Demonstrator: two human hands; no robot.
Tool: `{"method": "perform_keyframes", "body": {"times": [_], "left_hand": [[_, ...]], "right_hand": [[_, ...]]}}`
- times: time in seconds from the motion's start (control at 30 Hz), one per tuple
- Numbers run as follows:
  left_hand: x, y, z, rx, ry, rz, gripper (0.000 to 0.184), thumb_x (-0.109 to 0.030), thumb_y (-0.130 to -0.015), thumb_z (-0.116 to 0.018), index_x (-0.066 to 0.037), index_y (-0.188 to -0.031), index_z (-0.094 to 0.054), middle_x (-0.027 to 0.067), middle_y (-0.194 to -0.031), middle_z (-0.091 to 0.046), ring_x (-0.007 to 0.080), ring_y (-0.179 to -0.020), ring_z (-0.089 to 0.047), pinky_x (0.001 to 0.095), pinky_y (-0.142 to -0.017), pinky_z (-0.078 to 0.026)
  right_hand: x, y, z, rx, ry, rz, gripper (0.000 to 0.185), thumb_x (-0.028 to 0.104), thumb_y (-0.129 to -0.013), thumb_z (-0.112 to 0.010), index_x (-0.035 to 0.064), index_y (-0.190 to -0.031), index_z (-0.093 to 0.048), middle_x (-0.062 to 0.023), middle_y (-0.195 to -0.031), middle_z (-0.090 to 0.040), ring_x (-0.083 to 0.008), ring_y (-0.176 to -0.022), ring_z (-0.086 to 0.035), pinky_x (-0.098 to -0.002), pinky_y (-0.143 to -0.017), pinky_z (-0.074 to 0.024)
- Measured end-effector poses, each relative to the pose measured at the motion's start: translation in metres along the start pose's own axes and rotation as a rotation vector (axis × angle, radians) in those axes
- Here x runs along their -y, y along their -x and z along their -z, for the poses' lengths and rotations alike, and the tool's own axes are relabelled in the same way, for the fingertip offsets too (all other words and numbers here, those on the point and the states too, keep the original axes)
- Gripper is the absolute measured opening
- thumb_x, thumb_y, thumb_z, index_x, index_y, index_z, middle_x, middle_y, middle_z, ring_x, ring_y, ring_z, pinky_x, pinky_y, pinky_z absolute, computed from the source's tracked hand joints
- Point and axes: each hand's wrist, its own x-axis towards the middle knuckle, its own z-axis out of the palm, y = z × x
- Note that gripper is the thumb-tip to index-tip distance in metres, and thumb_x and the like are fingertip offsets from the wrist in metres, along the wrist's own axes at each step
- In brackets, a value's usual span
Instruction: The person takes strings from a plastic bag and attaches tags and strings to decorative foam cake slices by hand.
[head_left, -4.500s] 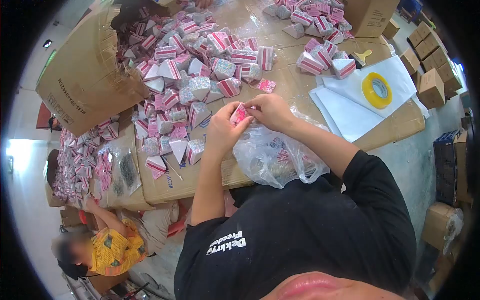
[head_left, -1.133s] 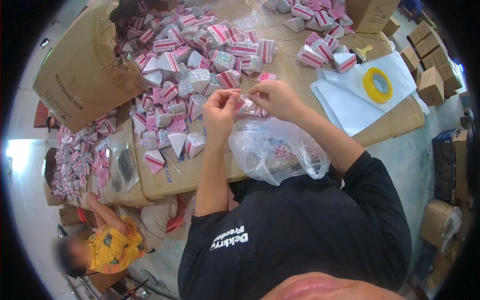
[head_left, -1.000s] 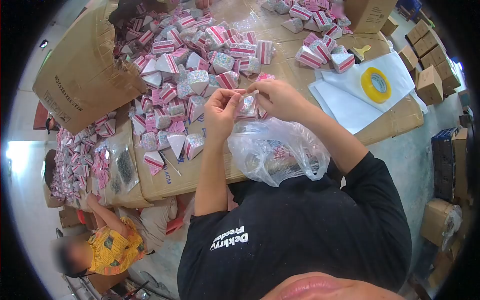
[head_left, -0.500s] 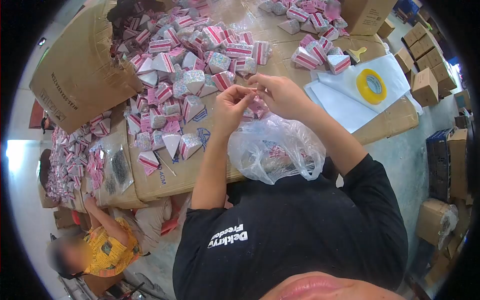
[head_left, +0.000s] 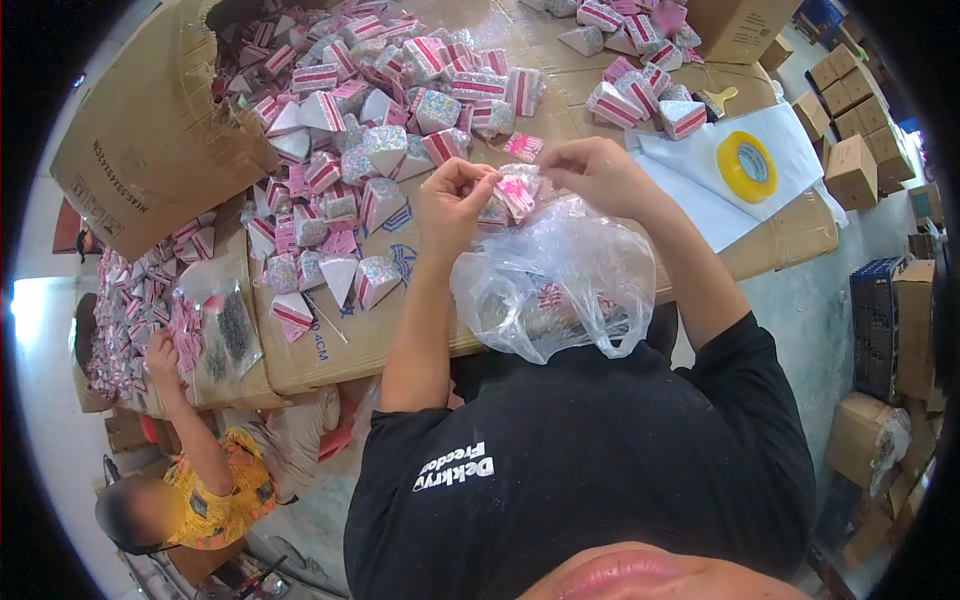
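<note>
My left hand (head_left: 450,205) is closed, thumb and forefinger pinched at the left edge of a small pink-and-white printed piece (head_left: 517,197). My right hand (head_left: 603,178) is also closed, its fingertips beside that piece's upper right corner; what they pinch is too small to make out. Just beyond lies a pink printed card (head_left: 523,147) on the cardboard. Below both hands sits a clear plastic bag (head_left: 550,290) with pink-and-white items showing through. Many wedge-shaped cake-slice pieces (head_left: 385,150), white with speckles and pink stripes, are heaped to the left and beyond.
A roll of yellow tape (head_left: 746,167) rests on white sheets (head_left: 690,180) at the right, near a scraper (head_left: 718,100). At the left stands a torn carton (head_left: 150,150). Another person in a yellow shirt (head_left: 235,475) reaches toward a second heap (head_left: 130,320).
My hands have moved slightly apart, and the pink-and-white piece now shows between them. A pink card has come into view beyond them. The other person's hand has moved up toward the heap.
</note>
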Motion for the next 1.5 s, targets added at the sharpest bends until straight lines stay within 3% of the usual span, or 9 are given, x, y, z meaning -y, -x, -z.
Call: {"method": "perform_keyframes", "body": {"times": [0.7,0.8,0.97,1.1,1.17,1.27,1.3,1.4,1.5], "left_hand": [[0.001,0.002,0.003,0.013,-0.051,0.005,0.005,-0.001,-0.091,-0.068,0.000,-0.089,-0.063,0.0087,-0.094,-0.070,0.0077,-0.081,-0.063,0.0203,-0.072,-0.050],[0.001,0.003,0.003,0.024,-0.075,0.018,0.005,-0.001,-0.091,-0.068,0.001,-0.089,-0.063,0.0086,-0.095,-0.070,0.0075,-0.081,-0.063,0.0206,-0.073,-0.050],[-0.002,0.005,-0.005,0.031,-0.083,0.045,0.009,-0.004,-0.088,-0.073,-0.002,-0.085,-0.065,-0.0016,-0.083,-0.066,-0.0005,-0.063,-0.045,0.0173,-0.055,-0.036],[-0.007,0.006,-0.005,0.043,-0.117,0.059,0.009,-0.006,-0.088,-0.073,-0.002,-0.085,-0.066,-0.0023,-0.083,-0.065,0.0003,-0.063,-0.045,0.0179,-0.056,-0.037],[-0.017,0.008,-0.006,0.038,-0.155,0.073,0.009,-0.007,-0.087,-0.074,-0.002,-0.085,-0.067,-0.0028,-0.083,-0.064,0.0024,-0.063,-0.045,0.0190,-0.058,-0.038],[-0.019,0.008,-0.003,-0.037,-0.286,-0.156,0.010,-0.007,-0.086,-0.075,-0.002,-0.084,-0.066,-0.0029,-0.083,-0.061,0.0035,-0.063,-0.045,0.0196,-0.058,-0.037],[-0.022,0.009,-0.002,-0.054,-0.267,-0.144,0.011,-0.006,-0.085,-0.075,-0.002,-0.083,-0.065,-0.0025,-0.083,-0.057,0.0040,-0.064,-0.044,0.0197,-0.057,-0.036],[-0.031,0.015,0.002,-0.056,-0.300,-0.043,0.011,-0.007,-0.085,-0.076,-0.002,-0.082,-0.065,-0.0026,-0.082,-0.056,0.0035,-0.064,-0.043,0.0201,-0.056,-0.034],[-0.032,0.018,0.001,-0.085,-0.253,-0.029,0.011,-0.006,-0.085,-0.076,-0.001,-0.082,-0.066,-0.0025,-0.082,-0.057,0.0032,-0.064,-0.042,0.0198,-0.056,-0.033]], "right_hand": [[-0.021,0.019,0.019,-0.305,-0.355,-0.240,0.019,0.022,-0.090,-0.073,0.0027,-0.094,-0.072,0.0035,-0.074,-0.063,-0.0047,-0.065,-0.054,-0.0212,-0.059,-0.0427],[-0.026,0.017,0.017,-0.359,-0.404,-0.248,0.019,0.022,-0.091,-0.072,0.0043,-0.097,-0.071,0.0032,-0.079,-0.064,-0.0047,-0.070,-0.055,-0.0208,-0.061,-0.0434],[-0.027,0.005,-0.007,-0.229,-1.256,0.035,0.013,0.018,-0.100,-0.059,0.0060,-0.104,-0.062,-0.0127,-0.118,-0.068,-0.0159,-0.098,-0.064,-0.0318,-0.087,-0.0500],[-0.009,-0.005,-0.026,-0.057,-1.453,0.091,0.008,0.015,-0.101,-0.056,0.0073,-0.102,-0.057,-0.0008,-0.082,-0.056,-0.0128,-0.075,-0.055,-0.0281,-0.076,-0.0500],[-0.011,-0.011,-0.030,0.009,-1.382,0.043,0.007,0.014,-0.099,-0.059,0.0079,-0.102,-0.057,0.0026,-0.082,-0.056,-0.0090,-0.067,-0.049,-0.0246,-0.067,-0.0462],[0.009,-0.015,-0.040,-0.182,-0.619,0.106,0.005,0.011,-0.096,-0.063,0.0070,-0.095,-0.060,0.0058,-0.078,-0.052,-0.0023,-0.064,-0.043,-0.0204,-0.055,-0.0337],[0.012,-0.016,-0.041,-0.194,-0.401,0.104,0.016,0.017,-0.092,-0.068,0.0012,-0.092,-0.063,-0.0006,-0.075,-0.061,-0.0094,-0.068,-0.058,-0.0267,-0.061,-0.0457],[0.028,-0.008,-0.047,-0.209,-0.031,0.136,0.017,0.017,-0.087,-0.071,0.0022,-0.092,-0.065,-0.0080,-0.071,-0.063,-0.0128,-0.065,-0.058,-0.0284,-0.061,-0.0464],[0.009,-0.012,-0.060,-0.162,-0.178,0.160,0.015,0.012,-0.088,-0.069,0.0034,-0.100,-0.069,-0.0048,-0.068,-0.059,-0.0086,-0.061,-0.053,-0.0261,-0.055,-0.0410]]}}
